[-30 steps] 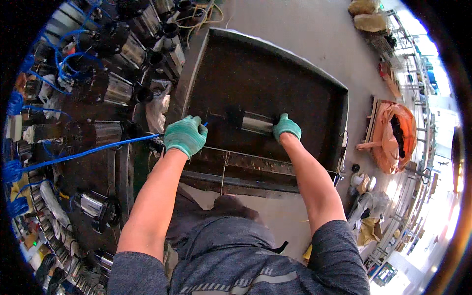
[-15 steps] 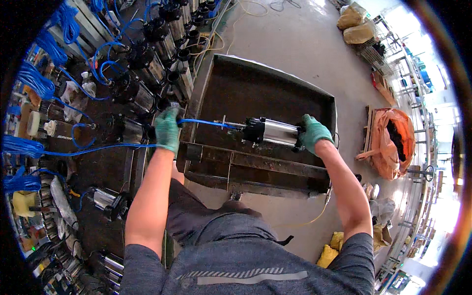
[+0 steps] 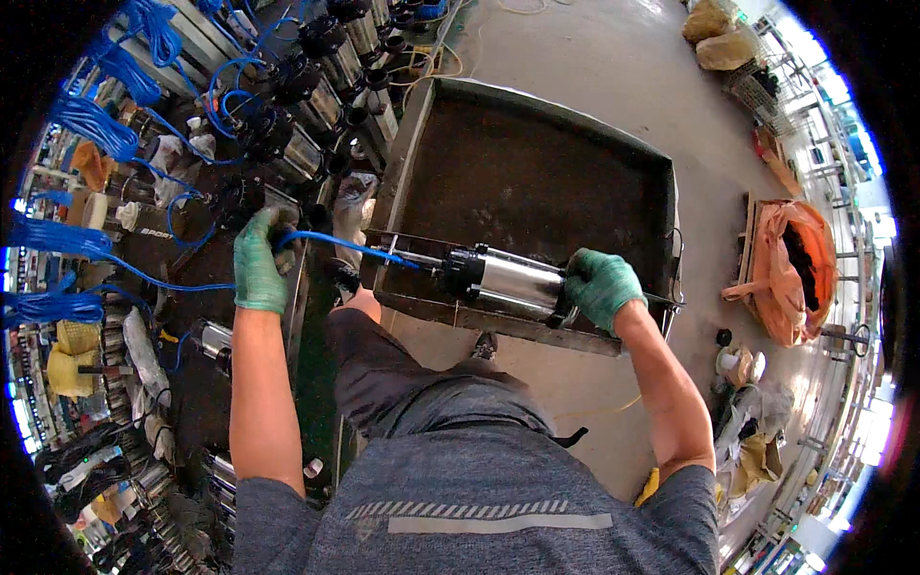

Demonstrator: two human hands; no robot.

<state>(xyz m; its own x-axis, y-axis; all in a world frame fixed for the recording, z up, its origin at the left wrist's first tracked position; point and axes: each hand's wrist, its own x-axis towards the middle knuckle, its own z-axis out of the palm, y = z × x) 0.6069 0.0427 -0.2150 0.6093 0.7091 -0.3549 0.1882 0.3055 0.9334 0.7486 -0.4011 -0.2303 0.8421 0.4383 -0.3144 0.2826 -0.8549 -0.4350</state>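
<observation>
While the right hand [image 3: 602, 286] wraps the dark end of the steel pump [image 3: 506, 281], we hold it level over the near rim of the metal tray [image 3: 661, 192]. Our left hand [image 3: 259, 261] is closed around its blue cable [image 3: 335, 243], beside the shelf of pumps [image 3: 287, 144].

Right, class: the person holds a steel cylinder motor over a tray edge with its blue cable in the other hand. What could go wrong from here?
1. The shiny steel cylinder motor is held by the right hand at one end only; it could tip and drop onto the dark metal tray.
2. The blue cable in the left hand runs past crowded motors and may snag.
</observation>
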